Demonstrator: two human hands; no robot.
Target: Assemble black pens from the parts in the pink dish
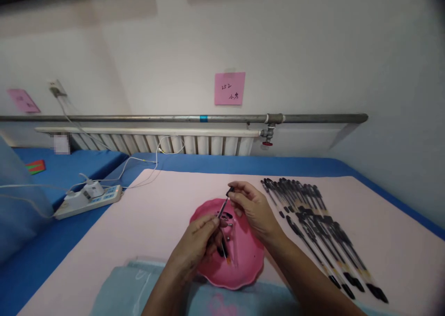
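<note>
Above a pink scalloped plate (243, 274), my left hand (196, 244) is closed, pinching a slim grey pen part (223, 209) that slants up to the right. At its upper end, my right hand (252, 209) is closed on a small black pen piece (230, 191) between thumb and fingertips. Whether the two parts are joined cannot be made out. Loose pen parts lie in the plate, among them a black piece (224, 247) and clear tubes, partly hidden by my left hand.
Many black-capped pens (295, 195) lie in two rows on the pink sheet (156, 223) at right. A light blue cloth (121, 288) lies at the front edge. At left stands a power strip (113, 195) with cords. A radiator (194, 142) runs behind the table.
</note>
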